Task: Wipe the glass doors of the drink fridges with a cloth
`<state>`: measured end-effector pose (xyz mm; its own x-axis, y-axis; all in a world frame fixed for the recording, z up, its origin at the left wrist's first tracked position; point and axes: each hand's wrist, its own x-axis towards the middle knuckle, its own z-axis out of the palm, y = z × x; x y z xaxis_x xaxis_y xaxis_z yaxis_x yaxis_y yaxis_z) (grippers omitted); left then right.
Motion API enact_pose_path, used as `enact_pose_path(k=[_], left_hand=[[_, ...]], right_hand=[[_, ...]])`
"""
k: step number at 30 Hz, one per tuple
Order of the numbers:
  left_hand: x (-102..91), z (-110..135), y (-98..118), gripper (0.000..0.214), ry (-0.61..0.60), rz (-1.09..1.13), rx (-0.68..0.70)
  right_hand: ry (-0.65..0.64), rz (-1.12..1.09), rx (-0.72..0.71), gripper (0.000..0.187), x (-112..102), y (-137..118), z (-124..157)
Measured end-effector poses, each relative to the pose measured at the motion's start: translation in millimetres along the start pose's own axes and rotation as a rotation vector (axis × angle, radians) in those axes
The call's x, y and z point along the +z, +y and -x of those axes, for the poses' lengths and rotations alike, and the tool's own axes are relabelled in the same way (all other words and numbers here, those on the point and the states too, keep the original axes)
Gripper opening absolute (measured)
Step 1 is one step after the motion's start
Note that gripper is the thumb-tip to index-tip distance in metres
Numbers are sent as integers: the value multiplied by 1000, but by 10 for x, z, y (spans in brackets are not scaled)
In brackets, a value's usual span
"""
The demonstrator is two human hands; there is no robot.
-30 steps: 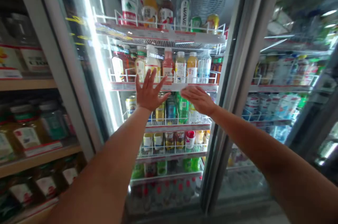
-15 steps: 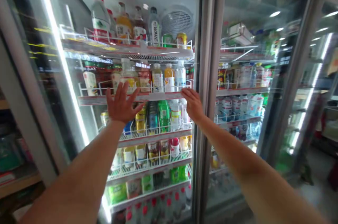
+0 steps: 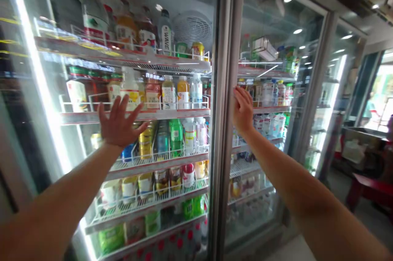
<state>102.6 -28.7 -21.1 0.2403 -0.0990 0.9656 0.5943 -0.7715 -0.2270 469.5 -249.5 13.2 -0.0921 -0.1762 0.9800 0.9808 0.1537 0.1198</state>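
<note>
A tall drinks cooler with glass doors fills the view, its wire shelves packed with bottles and cans. My left hand is raised flat with fingers spread against the left glass door, in front of the second shelf. My right hand is open too, palm on the glass of the right door just beside the grey centre frame. Neither hand holds anything.
A round fan grille sits at the cooler's top back. A bright light strip runs down the left side. More cooler doors continue to the right, then a red bench and a bright window far right.
The view has swung right and the left door now sits against the centre frame. My right hand moved from the shelf edge area onto the right door's glass; my left hand stayed flat.
</note>
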Motion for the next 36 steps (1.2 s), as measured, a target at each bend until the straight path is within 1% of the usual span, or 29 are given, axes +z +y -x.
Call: enact_pose_path(k=[2,3,5,6,8,10,11,13,14,16,18,19,21,23,27,30,33,35,36], left_hand=[[12,4,9,73,20,6,-8],[16,10,13,73,22,9,-9],[23,31,24,72,23,6,-14],[27,46,32,71,19,4,-22],[41,83,65,66,14,-5,-51],[65,126,146,62,20,-30,-97],[80,151,215,61,28,-40,-122],[118,213,424,62,46,-26,-139],[139,252,562,62,37,0,-113],[190,343,875,61,-41,96,19],[249,431,1177,56,-200,224,211],[281,464,1301,54,-223,242,238],[342,488,1474,53,-237,258,236],[394,452,1558,50,-209,233,192],[459,295,1604,31,-196,198,174],[462,209,1567,23,-194,187,205],[398,162,1378,25,-164,171,205],[314,127,1155,28,-105,139,153],[263,103,1027,29,-57,116,111]], right_hand=[[-39,-51,-49,47,56,0,-47],[-89,-85,-77,48,135,-53,-29],[-204,-131,-103,51,372,-229,67],[-253,-134,-91,52,512,-335,142],[-322,-103,-18,57,781,-554,341],[-376,-75,52,63,971,-762,596],[-408,-82,57,68,1026,-857,732],[-478,-141,14,72,1061,-1015,977],[-507,-187,-8,71,1051,-1073,1070],[-540,-270,3,70,1009,-1136,1173],[-535,-314,71,74,957,-1131,1175],[-525,-323,111,78,930,-1108,1152],[-512,-327,170,85,869,-1036,1096],[-522,-329,193,87,795,-952,1056],[-553,-290,159,75,636,-834,1014],[-572,-264,120,72,575,-837,934],[-553,-201,54,69,623,-893,828],[-510,-114,2,67,722,-915,791],[-490,-71,-16,66,786,-914,790]])
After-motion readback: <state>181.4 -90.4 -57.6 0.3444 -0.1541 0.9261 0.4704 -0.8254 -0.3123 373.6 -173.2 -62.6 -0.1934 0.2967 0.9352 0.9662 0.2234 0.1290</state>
